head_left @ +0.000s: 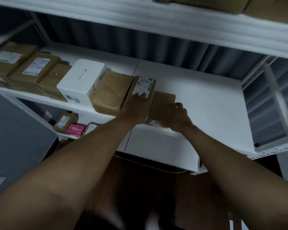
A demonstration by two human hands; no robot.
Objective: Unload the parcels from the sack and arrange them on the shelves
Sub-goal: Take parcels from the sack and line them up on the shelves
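Head view looks up along both bare arms to the middle shelf, where a row of parcels runs in from the left. The left hand rests on the labelled brown parcel, its fingers laid fairly straight over the top by the white label. The right hand is at the small plain brown box just beside it, fingers curled at its right edge, though blur hides whether they truly pinch it. Both look like stiff, taped cardboard, probably light, and best held by opposite side faces. Left along the row sit a crumpled brown parcel and a white box. The sack is not visible.
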